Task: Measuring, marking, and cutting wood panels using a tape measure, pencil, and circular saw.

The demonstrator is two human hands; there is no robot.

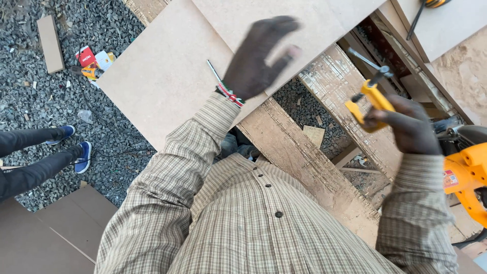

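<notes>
Left hand is up around 12 o'clock, blurry, held flat over the big pale board with the fingers stretched out and slightly spread, thumb poking off to the right; can't tell if it's actually touching the surface. A beaded bracelet sits on that wrist, and a thin pencil lies on the board just beside it. Right hand is out at 3 o'clock, elbow bent, fingers wrapped tight around the yellow clamp, whose metal bar sticks up toward 1 o'clock. An orange power saw sits just right of that wrist. Over at 9 o'clock someone else's legs in blue shoes stand on the gravel.
</notes>
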